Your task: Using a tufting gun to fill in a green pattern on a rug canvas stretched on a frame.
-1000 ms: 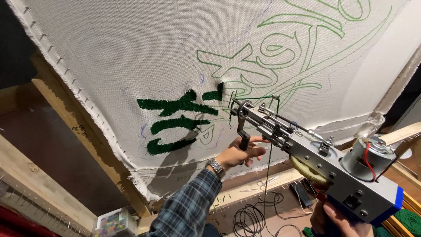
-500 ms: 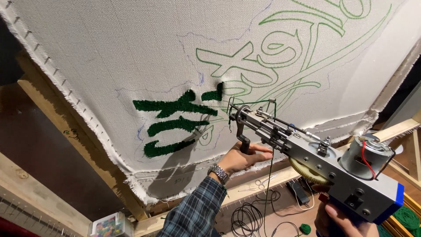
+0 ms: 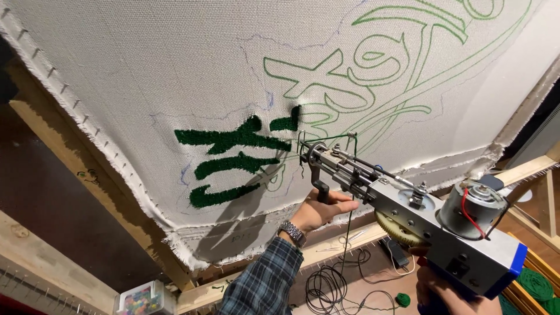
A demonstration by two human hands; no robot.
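At the far left a wooden frame (image 3: pixel 87 175) runs diagonally, with white backing cloth (image 3: pixel 175 70) stretched over it on rows of small nails. Low beside the frame sits a clear plastic box (image 3: pixel 140 298) of coloured bits. On the cloth, dark green tufted shapes (image 3: pixel 233 160) fill part of a design drawn in green outlines (image 3: pixel 379 58). Right of these, the left hand (image 3: pixel 318 211), in a plaid sleeve (image 3: pixel 262 283) with a wristwatch (image 3: pixel 293 232), has its grip closed around the black front handle of a tufting gun (image 3: pixel 408 216), whose needle end is at the cloth, just beside the tufting. Below lie black cables (image 3: pixel 326 286) on the floor. At the lower right, the right hand (image 3: pixel 446 291) grips the gun's rear handle under its round motor (image 3: pixel 472 201).
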